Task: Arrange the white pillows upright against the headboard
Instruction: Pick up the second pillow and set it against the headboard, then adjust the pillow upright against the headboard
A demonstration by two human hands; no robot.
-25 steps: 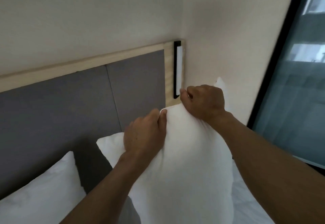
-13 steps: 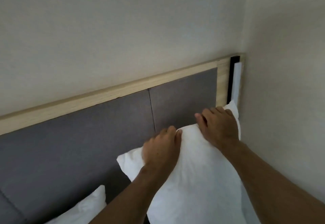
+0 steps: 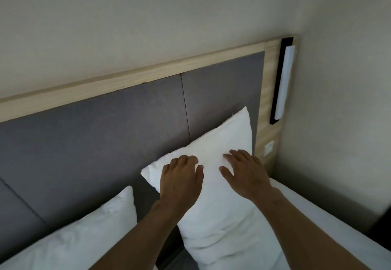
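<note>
Left hand fingers (image 3: 186,159) curl loosely over the upper left part of the pillow (image 3: 220,202), thumb out to the side, pressing on the cloth, not pinching any of it. Right hand fingers (image 3: 239,155) lie spread and flat on the pillow's upper right part, thumb apart, palm down; nothing gripped. Left hand (image 3: 179,182) and right hand (image 3: 247,176) sit side by side on the pillow face, a bare strip of white cloth between them. Both forearms run from the lower edge up to the pillow, bare.

Pillow stands upright, tilted a bit, its back leaning against the headboard (image 3: 105,138), top right corner pointing up near the headboard's right end. Its lower edge sits on the bed (image 3: 317,216), white sheet. Second pillow (image 3: 84,238) lies to the left of the held pillow, also against the headboard, its top corner just beside the held pillow's left corner; a dark gap shows between them lower down.

Headboard has grey padded panels with a pale wood frame on top and at the right end. On that right wood strip: a long white light in a black mount (image 3: 283,81), and below it a small white switch (image 3: 269,148), just right of the pillow's top corner. Wall (image 3: 148,26) above the headboard is plain beige.
</note>
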